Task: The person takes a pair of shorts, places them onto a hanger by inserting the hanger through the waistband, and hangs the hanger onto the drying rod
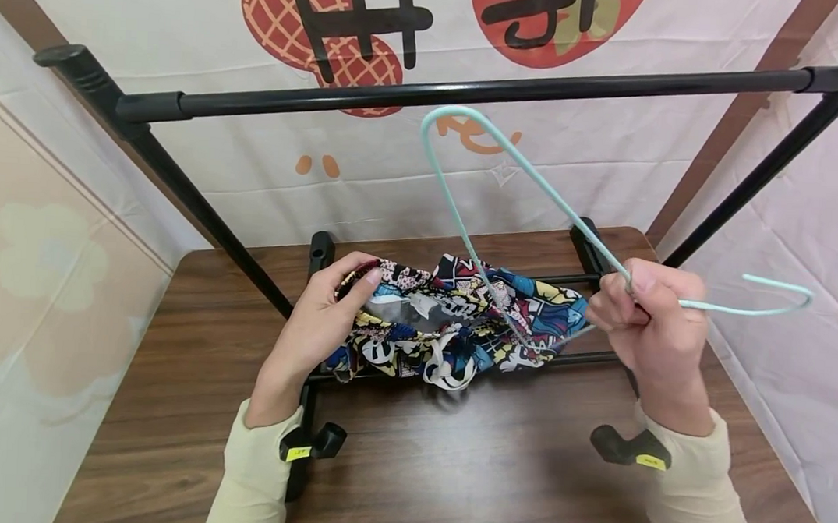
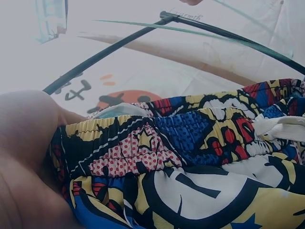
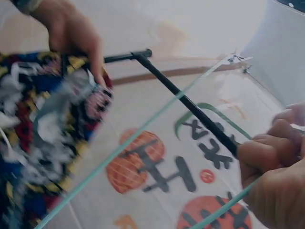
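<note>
My left hand point(image 1: 321, 316) pinches the elastic waistband of a pair of comic-print shorts point(image 1: 530, 297), thumb on the near side of the opening. The waist gapes, showing a grey-white lining point(image 1: 406, 312), and a white drawstring point(image 1: 449, 368) hangs at the front. In the left wrist view the gathered waistband point(image 2: 128, 143) spreads out beside the hand. My right hand point(image 1: 658, 326) grips a mint-green wire hanger point(image 1: 528, 169) near its hook, which points right. One rounded end of the hanger rises toward the rail; its lower end overlaps the shorts in the head view.
A black rack stands on the brown wooden table point(image 1: 487, 467), its top rail point(image 1: 468, 96) crossing above the hands. Lower bars point(image 1: 583, 358) run by the shorts. Behind hangs a white printed cloth point(image 1: 408, 183), with pale cloth walls at both sides.
</note>
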### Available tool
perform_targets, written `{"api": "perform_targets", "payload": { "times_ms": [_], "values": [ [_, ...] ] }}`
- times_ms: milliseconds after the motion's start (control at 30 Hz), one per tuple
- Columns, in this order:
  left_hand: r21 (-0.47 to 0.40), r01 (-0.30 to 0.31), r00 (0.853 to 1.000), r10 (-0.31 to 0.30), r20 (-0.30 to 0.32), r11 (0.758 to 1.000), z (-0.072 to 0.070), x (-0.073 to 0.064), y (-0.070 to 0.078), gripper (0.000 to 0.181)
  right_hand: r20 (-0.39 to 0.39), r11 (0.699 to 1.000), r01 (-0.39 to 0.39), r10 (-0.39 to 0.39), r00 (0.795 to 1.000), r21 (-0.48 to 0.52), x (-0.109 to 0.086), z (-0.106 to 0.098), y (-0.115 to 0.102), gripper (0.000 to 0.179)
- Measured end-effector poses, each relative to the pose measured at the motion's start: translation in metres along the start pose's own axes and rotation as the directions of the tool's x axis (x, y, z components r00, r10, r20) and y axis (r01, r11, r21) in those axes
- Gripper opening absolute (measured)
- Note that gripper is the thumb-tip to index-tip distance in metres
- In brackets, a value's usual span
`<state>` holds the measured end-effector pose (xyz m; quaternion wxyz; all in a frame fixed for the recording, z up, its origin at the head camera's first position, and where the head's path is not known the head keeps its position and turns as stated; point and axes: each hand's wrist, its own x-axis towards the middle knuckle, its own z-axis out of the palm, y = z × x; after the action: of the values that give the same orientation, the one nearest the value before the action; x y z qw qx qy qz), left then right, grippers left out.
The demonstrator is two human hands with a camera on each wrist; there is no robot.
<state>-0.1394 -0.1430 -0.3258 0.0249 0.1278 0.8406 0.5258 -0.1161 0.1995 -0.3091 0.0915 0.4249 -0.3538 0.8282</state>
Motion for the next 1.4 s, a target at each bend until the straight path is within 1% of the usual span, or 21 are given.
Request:
{"api": "perform_targets", "payload": {
  "times_ms": [67,133,267,367,467,533,733,833,900,967,1033,1067,1100,1133,1167,1233,1267,1333,1400],
  "values": [
    [-0.008,-0.001,1.000,0.001,-0.002,1.000,0.000,0.001,0.000,0.036,0.009,0.998,0.053,-0.053,0.999,0.037,-0.001,0.006,0.011,0.040],
    [-0.016,-0.006,1.000,0.006,-0.002,1.000,0.001,0.001,0.000,0.035,0.020,0.995,0.091,-0.092,0.996,0.040,-0.002,0.009,0.021,0.040],
    [-0.023,-0.012,1.000,0.012,-0.005,1.000,0.002,0.002,0.001,0.035,0.031,0.990,0.140,-0.141,0.989,0.033,-0.005,0.010,0.040,0.043],
    [-0.028,-0.018,1.000,0.018,-0.009,0.999,0.002,0.002,0.002,0.035,0.040,0.987,0.161,-0.162,0.986,0.028,-0.006,0.009,0.049,0.047],
    [-0.029,-0.022,1.000,0.022,-0.010,0.999,0.003,0.003,0.003,0.034,0.042,0.983,0.180,-0.181,0.983,0.029,-0.005,0.009,0.051,0.048],
    [-0.032,-0.027,1.000,0.026,-0.009,0.999,0.003,0.003,0.003,0.034,0.042,0.977,0.207,-0.208,0.977,0.043,-0.002,0.011,0.049,0.046],
    [-0.013,-0.029,0.999,0.029,-0.027,1.000,0.002,0.003,0.005,0.034,0.039,0.950,0.287,-0.294,0.955,0.126,0.006,0.022,0.042,0.043],
    [-0.011,-0.035,0.999,0.035,-0.039,0.999,0.002,0.003,0.007,0.033,0.053,0.932,0.319,-0.332,0.942,0.171,0.006,0.025,0.047,0.046],
    [-0.013,-0.039,0.998,0.039,-0.051,0.999,0.002,0.002,0.010,0.033,0.052,0.927,0.337,-0.349,0.936,0.164,0.003,0.022,0.055,0.047],
    [-0.025,-0.045,0.997,0.044,-0.069,0.999,0.002,0.000,0.013,0.033,0.049,0.934,0.341,-0.348,0.936,0.105,-0.002,0.013,0.067,0.049],
    [-0.053,-0.054,0.994,0.049,-0.093,0.997,0.000,-0.002,0.015,0.033,0.045,0.946,0.321,-0.320,0.946,-0.035,-0.006,0.002,0.079,0.050],
    [-0.069,-0.058,0.993,0.051,-0.105,0.996,-0.002,-0.004,0.017,0.032,0.045,0.943,0.305,-0.302,0.952,-0.135,-0.007,-0.004,0.083,0.050],
    [-0.083,-0.067,0.991,0.057,-0.118,0.994,-0.003,-0.005,0.017,0.032,0.052,0.932,0.286,-0.282,0.958,-0.221,-0.008,-0.010,0.086,0.050],
    [-0.094,-0.076,0.989,0.063,-0.132,0.993,-0.006,-0.006,0.018,0.032,0.067,0.911,0.266,-0.259,0.964,-0.314,-0.007,-0.016,0.087,0.051],
    [-0.098,-0.083,0.987,0.069,-0.146,0.992,-0.008,-0.008,0.017,0.031,0.089,0.884,0.247,-0.231,0.969,-0.397,-0.005,-0.020,0.087,0.052],
    [-0.089,-0.085,0.984,0.069,-0.165,0.992,-0.013,-0.010,0.017,0.030,0.130,0.825,0.208,-0.164,0.978,-0.526,-0.001,-0.027,0.082,0.052],
    [-0.066,-0.077,0.983,0.064,-0.173,0.995,-0.015,-0.011,0.017,0.029,0.152,0.789,0.192,-0.126,0.980,-0.583,0.002,-0.030,0.078,0.052],
    [0.009,-0.049,0.981,0.049,-0.189,0.999,-0.019,-0.013,0.017,0.027,0.204,0.730,0.161,-0.030,0.979,-0.664,0.007,-0.034,0.070,0.052],
    [0.087,-0.018,0.980,0.034,-0.195,0.996,-0.022,-0.015,0.016,0.029,0.249,0.651,0.141,0.077,0.965,-0.746,0.012,-0.035,0.062,0.051]
  ]
}}
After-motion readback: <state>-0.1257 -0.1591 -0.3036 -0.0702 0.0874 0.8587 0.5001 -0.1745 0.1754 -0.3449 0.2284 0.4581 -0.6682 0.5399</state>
